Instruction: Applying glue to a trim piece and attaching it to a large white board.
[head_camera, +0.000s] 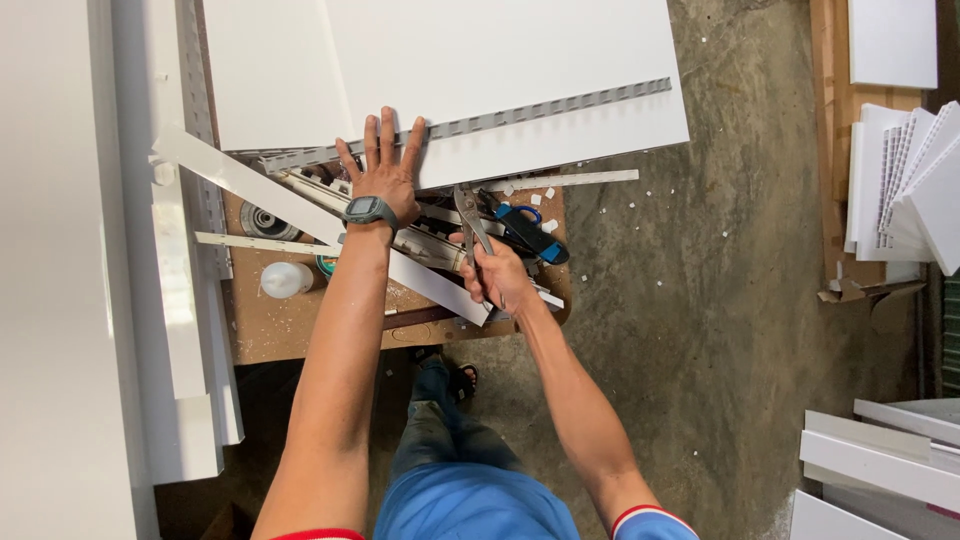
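The pair of pliers sits just right of the frame's centre, its metal jaws pointing toward the top of the frame and reaching close to the lower edge of a large white panel. The right hand has its grip closed around the pliers' handles, fingers wrapped tight. The left hand lies flat with fingers spread, its grip open, pressing down on the panel's lower edge where a grey notched metal strip runs slantwise across the panel toward the upper right. A dark wristwatch is on the left wrist.

Beneath the hands, a long white profile strip slants from the left of the frame down toward the centre, passing under the left forearm. Just right of the pliers lies a blue-and-black tool. These rest on a brown chipboard surface scattered with small white offcuts. On it, at the left, stands a white plastic bottle, and above that a round dark reel.

The concrete floor fills the right of the frame, dotted with white chips. Stacked white panel pieces lean at the upper right, and more white boards lie at the lower right.
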